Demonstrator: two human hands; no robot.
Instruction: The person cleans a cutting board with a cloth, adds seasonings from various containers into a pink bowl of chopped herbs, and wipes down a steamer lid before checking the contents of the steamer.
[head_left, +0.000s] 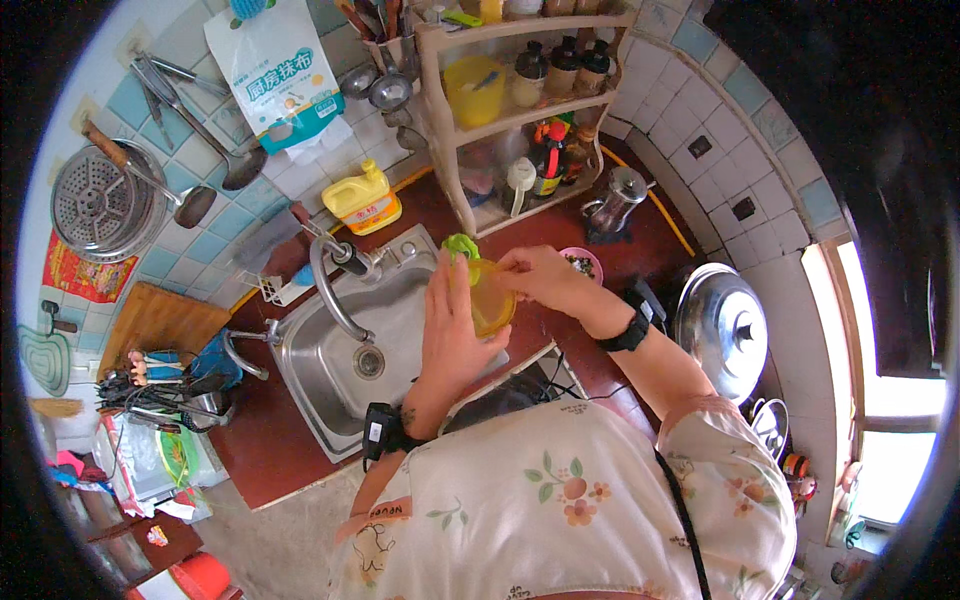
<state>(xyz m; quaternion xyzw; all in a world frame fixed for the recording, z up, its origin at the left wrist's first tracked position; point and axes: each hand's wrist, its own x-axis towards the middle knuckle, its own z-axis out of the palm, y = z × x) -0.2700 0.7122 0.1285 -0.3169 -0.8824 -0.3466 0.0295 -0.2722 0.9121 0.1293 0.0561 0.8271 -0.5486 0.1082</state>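
My left hand (456, 322) holds a yellow translucent bowl or dish (491, 300) over the right side of the stainless steel sink (315, 375). Its fingers also lie against a green leafy vegetable (460, 246) at the dish's far edge. My right hand (547, 279) is at the right rim of the dish with its fingertips pinched together; whether they grip the rim or something small cannot be told. Just beyond the right hand, a pink bowl (582, 262) with dark and pale bits in it stands on the red counter.
A curved faucet (326, 277) reaches over the sink. A yellow detergent jug (364, 199) stands behind it. At the back are a shelf rack (517, 127) with bottles and a glass-and-metal pot (619, 202). A large metal lid (721, 334) is at the right, a wooden cutting board (154, 322) at the left.
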